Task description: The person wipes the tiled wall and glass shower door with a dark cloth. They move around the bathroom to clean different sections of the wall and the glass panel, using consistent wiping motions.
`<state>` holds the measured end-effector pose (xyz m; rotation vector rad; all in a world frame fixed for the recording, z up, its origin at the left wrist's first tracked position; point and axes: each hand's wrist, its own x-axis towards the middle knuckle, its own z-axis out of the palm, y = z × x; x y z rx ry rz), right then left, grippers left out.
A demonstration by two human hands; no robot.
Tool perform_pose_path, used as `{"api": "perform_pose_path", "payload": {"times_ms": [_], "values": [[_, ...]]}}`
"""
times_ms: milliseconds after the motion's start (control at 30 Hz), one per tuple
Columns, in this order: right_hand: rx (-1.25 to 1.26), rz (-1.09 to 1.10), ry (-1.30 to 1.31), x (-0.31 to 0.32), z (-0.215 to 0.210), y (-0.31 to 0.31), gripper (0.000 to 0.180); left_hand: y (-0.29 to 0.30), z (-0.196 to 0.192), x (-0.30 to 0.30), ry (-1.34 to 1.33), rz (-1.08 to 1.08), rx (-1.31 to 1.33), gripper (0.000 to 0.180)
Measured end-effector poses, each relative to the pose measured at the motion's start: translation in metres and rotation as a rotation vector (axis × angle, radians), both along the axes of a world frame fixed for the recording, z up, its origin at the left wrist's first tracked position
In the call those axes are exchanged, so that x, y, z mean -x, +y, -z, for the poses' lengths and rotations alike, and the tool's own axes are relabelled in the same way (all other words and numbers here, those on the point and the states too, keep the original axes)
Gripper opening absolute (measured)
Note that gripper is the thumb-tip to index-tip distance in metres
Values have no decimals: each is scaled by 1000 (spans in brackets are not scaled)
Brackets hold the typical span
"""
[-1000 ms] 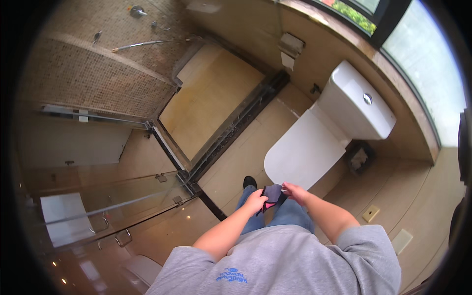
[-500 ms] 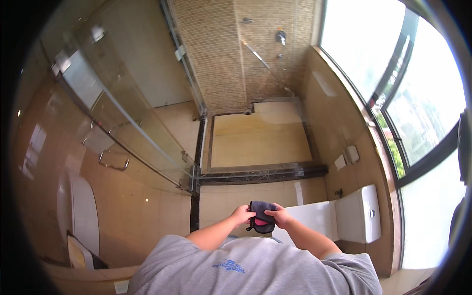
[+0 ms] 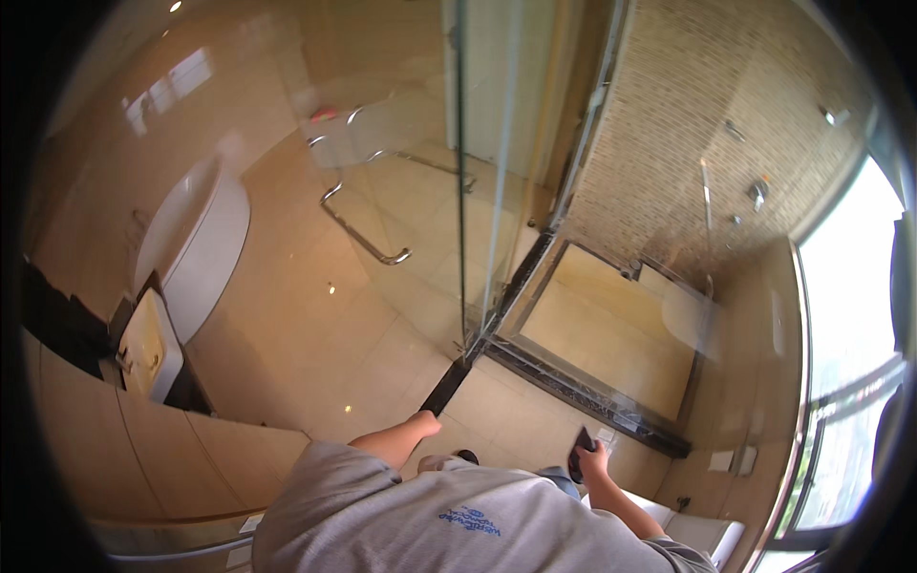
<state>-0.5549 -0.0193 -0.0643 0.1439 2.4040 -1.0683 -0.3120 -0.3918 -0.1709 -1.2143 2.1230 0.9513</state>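
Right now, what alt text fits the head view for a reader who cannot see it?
A person in a grey top stands in a tiled bathroom, right hand gripping a small dark object, left hand empty near a glass shower door. A bathtub sits left.

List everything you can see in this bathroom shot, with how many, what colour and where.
Glass shower door: one, clear, centre, with a chrome handle.
Shower tray: one, beige, right of centre, behind a dark threshold.
Mosaic wall: one, tan, upper right, carrying a chrome shower fitting.
Bathtub: one, white, left.
Window: one, bright, far right.
Dark object: one, black, in the right hand.
Left hand: one, empty, lower centre.
Right hand: one, lower right, holding the dark object.
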Motion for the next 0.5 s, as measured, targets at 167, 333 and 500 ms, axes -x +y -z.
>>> {"api": "perform_pose_path", "payload": {"times_ms": [167,333,500], "values": [[545,-267,-368,0,-20,-155,30,12,-76,60,472,-283,-553,91],[632,-580,-543,4,-37,-312,30,-44,-127,76,846,-777,-920,42],[346,-894,-708,-16,-49,-437,38,-131,-133,-11,897,-1101,-636,40]]}}
